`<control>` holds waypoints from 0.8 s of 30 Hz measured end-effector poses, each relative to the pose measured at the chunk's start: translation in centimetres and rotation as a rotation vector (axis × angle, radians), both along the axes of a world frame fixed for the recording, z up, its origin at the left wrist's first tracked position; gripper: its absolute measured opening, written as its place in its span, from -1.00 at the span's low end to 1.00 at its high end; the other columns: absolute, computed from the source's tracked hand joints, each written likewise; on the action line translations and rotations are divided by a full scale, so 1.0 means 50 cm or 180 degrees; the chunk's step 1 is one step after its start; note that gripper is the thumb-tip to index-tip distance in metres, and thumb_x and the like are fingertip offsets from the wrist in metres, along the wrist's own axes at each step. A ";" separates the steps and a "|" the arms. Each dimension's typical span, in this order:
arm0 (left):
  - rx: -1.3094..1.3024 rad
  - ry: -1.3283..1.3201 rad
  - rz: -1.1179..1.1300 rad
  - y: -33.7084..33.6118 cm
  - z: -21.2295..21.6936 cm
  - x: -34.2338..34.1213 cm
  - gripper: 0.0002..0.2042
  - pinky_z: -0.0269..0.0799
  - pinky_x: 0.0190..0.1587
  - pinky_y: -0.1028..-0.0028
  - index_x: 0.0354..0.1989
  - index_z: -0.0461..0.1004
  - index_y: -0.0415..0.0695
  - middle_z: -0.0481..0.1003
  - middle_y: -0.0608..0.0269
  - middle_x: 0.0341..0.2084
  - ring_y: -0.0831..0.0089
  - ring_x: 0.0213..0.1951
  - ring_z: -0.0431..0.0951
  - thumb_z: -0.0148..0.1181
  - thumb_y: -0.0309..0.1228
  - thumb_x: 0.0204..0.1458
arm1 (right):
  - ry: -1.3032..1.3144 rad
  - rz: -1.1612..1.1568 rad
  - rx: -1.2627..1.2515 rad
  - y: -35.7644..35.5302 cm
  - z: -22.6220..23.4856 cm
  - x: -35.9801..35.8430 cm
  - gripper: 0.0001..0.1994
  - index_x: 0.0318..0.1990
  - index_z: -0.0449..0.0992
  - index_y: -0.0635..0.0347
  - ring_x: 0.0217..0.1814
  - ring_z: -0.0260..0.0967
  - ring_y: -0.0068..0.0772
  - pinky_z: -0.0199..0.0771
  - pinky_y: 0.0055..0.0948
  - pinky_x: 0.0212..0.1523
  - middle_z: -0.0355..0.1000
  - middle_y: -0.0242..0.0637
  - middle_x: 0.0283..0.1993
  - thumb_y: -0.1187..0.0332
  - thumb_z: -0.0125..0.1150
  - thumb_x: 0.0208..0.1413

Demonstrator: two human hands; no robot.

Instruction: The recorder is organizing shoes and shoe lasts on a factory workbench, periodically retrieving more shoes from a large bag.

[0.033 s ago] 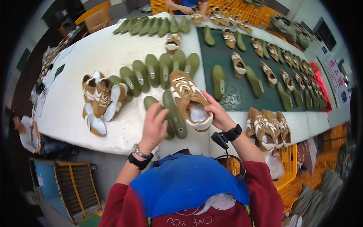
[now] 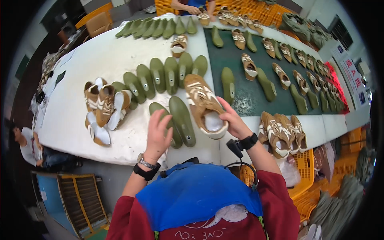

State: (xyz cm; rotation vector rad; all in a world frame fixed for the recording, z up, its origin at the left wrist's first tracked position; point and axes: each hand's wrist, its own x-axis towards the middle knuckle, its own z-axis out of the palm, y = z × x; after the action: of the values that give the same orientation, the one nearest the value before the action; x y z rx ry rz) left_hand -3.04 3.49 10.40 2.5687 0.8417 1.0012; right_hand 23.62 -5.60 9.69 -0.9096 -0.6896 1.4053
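Note:
My right hand (image 2: 235,123) grips a brown sneaker with white stripes (image 2: 202,100) by its heel end. The shoe is held tilted, toe away from me, its opening and white lining facing up. My left hand (image 2: 157,136) has its fingers spread beside a green shoe last (image 2: 155,107), partly covering it; whether they touch I cannot tell. A second green last (image 2: 182,120) lies between that one and the sneaker. Just beyond, several more green lasts (image 2: 157,76) stand in a curved row on the white tabletop.
Several brown shoes (image 2: 105,102) are heaped at the left, with others (image 2: 276,132) at the right edge. A dark green mat (image 2: 250,104) bears rows of shoes and lasts. Across the table a co-worker's hands (image 2: 196,10) handle a shoe. Yellow crates (image 2: 305,172) stand at lower right.
The sneaker in my right hand has shifted slightly right, away from the two near lasts, which show more fully now. My left hand has moved a little left.

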 end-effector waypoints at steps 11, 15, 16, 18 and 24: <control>-0.1617 0.0384 0.0288 0.052 -0.209 -0.020 -0.47 0.12 0.14 0.22 0.02 0.24 -0.28 0.13 -0.27 0.07 -0.09 0.10 0.16 0.23 -0.31 -0.13 | -0.2206 -0.1237 -0.1613 -0.261 -0.219 0.146 -0.37 0.24 0.01 0.30 -0.05 0.31 -0.44 0.29 -0.56 -0.07 0.32 -0.15 0.00 0.56 -0.01 -0.08; -0.0878 0.0384 0.0353 0.043 -0.210 0.016 -0.52 0.14 0.10 0.17 -0.05 0.29 -0.28 0.20 -0.23 -0.01 -0.09 0.03 0.22 0.25 -0.32 -0.15 | -0.1188 -0.0942 -0.1560 -0.146 -0.170 0.126 -0.41 0.22 0.10 0.16 -0.28 0.32 -0.58 0.34 -0.59 -0.29 0.37 -0.30 -0.19 0.50 0.04 -0.04; -0.0922 0.0340 0.0358 0.043 -0.211 0.022 -0.55 0.13 0.10 0.17 -0.09 0.32 -0.29 0.23 -0.21 -0.03 -0.09 0.03 0.21 0.24 -0.34 -0.16 | -0.0853 -0.1006 -0.1336 -0.109 -0.166 0.129 -0.42 0.22 0.11 0.15 -0.29 0.31 -0.61 0.35 -0.60 -0.32 0.36 -0.34 -0.20 0.49 0.05 -0.03; -0.0872 0.0240 0.0402 0.041 -0.218 0.028 -0.65 0.13 0.10 0.16 -0.19 0.37 -0.28 0.28 -0.14 -0.09 -0.09 0.04 0.20 0.22 -0.39 -0.17 | -0.0428 -0.0904 -0.0989 -0.023 -0.165 0.159 -0.46 0.19 0.14 0.14 -0.26 0.30 -0.63 0.38 -0.58 -0.37 0.34 -0.41 -0.20 0.43 0.07 -0.01; -0.0929 0.0243 0.0391 0.041 -0.218 0.026 -0.67 0.11 0.12 0.15 -0.20 0.36 -0.26 0.27 -0.09 -0.07 -0.10 0.05 0.19 0.19 -0.42 -0.17 | -0.2003 -0.1488 -0.1539 0.244 -0.144 0.321 -0.30 0.30 -0.09 0.04 0.22 0.11 -0.16 0.08 -0.19 0.18 0.14 -0.10 0.21 0.09 0.04 0.05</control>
State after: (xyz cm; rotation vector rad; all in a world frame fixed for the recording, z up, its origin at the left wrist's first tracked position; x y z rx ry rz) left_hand -1.73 5.56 -0.52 2.3423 1.0895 0.7513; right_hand 39.68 6.58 2.50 -1.8102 -0.5405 0.8618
